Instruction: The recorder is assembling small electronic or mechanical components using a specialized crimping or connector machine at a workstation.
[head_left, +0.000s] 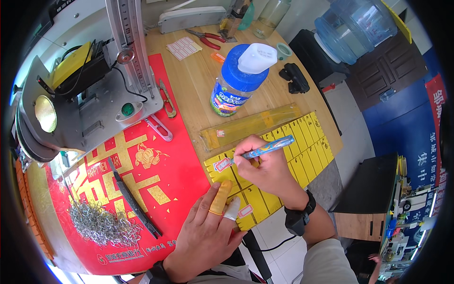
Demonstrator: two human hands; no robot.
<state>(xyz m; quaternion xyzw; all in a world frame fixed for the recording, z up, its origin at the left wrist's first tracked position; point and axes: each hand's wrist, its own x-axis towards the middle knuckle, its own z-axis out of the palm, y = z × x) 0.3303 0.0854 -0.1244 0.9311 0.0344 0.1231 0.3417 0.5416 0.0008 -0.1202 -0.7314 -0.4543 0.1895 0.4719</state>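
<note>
Left hand (204, 239) extended, right hand (267, 173) gripping pen (270, 146)

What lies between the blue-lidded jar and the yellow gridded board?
In the head view, a flat amber strip lies on the wooden tabletop between the jar and board.

Right now we've got the board (302, 146) right of the mat (177, 151), a strip (253, 125) behind it, the jar (234, 90) behind that, pliers (211, 38) farther back on the table (191, 71), and a wire heap (104, 225) on the mat, left of a tool (134, 201).
</note>
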